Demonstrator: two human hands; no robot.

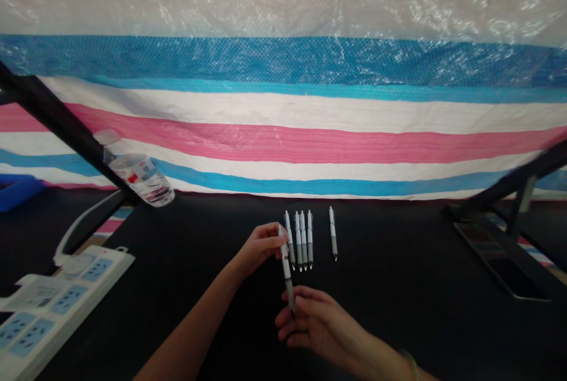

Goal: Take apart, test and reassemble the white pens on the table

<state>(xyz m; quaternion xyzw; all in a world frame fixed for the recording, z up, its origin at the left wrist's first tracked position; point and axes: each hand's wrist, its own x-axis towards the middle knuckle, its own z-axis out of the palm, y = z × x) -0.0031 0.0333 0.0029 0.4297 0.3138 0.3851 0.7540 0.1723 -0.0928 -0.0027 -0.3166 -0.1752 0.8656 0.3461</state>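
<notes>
Between my two hands is a white pen with a grey grip (287, 269), tilted with its tip toward me. My left hand (262, 243) pinches its upper, clicker end between thumb and fingers. At the lower end, my right hand (312, 316) has its thumb and fingers closed about the grey grip near the tip. Just beyond, several matching pens (303, 239) lie side by side on the black table, tips toward me. A single pen of the same kind (333, 233) lies apart to their right.
A white power strip (66, 304) with a plugged-in cable sits at the left. Behind it a clear water bottle (144, 177) leans by a black frame bar. At the right lies a dark phone (498, 263) beside another bar. A striped plastic sheet (283, 145) hangs behind the table.
</notes>
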